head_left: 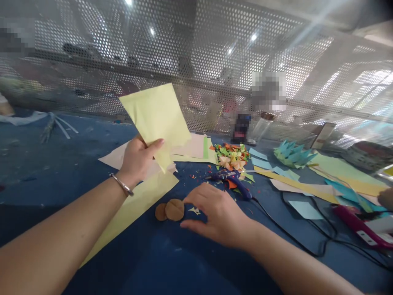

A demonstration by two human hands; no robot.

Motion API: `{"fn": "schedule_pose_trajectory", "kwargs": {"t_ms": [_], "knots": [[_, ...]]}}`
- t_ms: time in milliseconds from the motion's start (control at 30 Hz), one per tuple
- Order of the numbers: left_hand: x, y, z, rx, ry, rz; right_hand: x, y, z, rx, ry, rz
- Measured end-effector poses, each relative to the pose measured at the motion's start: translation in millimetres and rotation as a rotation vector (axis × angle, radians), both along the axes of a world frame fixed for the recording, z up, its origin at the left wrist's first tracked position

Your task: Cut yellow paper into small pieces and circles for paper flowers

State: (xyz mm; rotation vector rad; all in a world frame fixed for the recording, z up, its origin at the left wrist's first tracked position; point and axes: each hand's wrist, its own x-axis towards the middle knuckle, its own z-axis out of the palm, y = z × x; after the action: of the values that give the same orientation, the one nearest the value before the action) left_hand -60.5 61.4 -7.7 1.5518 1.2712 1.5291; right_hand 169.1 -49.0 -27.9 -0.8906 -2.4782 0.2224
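My left hand point(139, 159) grips a light yellow sheet of paper point(159, 119) by its lower edge, thumb in front, and holds it up above the table. Beside two brown cardboard discs point(175, 210), one partly over the other, my right hand point(217, 213) has its thumb and fingers apart. Its fingertips are at the larger disc's right edge; whether they touch it I cannot tell. White paper scraps point(194, 210) lie between its thumb and fingers. Beyond that hand rests a blue glue gun point(235, 180) with an orange trigger. Another long yellow sheet point(135, 209) lies beneath my left forearm.
Colourful paper pieces point(231, 155) are heaped behind the glue gun. A black cord point(276, 221) runs right toward a magenta power strip point(362, 225). Blue folded-paper petals point(293, 153) and paper strips point(294, 182) lie at the right. A perforated metal screen point(196, 69) borders the table's far side. Another person's hand point(385, 198) shows at the right edge.
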Motion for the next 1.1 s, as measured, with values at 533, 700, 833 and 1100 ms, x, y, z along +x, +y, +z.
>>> {"fn": "schedule_pose_trajectory", "kwargs": {"t_ms": [533,700,833,1100], "knots": [[30,-35,-0.2,-0.258,-0.377,-0.441,-13,5,-4.2,0.226,0.019,-0.039],[31,-35,-0.4,-0.497,-0.566,-0.656,6,7,4.6,0.104,0.278,-0.217],[30,-39,1.4,-0.623,-0.550,-0.656,23,12,12.7,0.065,0.461,-0.432],[26,-44,7.9,-0.731,-0.415,-0.701,30,27,7.2,-0.228,0.627,-0.477]]}}
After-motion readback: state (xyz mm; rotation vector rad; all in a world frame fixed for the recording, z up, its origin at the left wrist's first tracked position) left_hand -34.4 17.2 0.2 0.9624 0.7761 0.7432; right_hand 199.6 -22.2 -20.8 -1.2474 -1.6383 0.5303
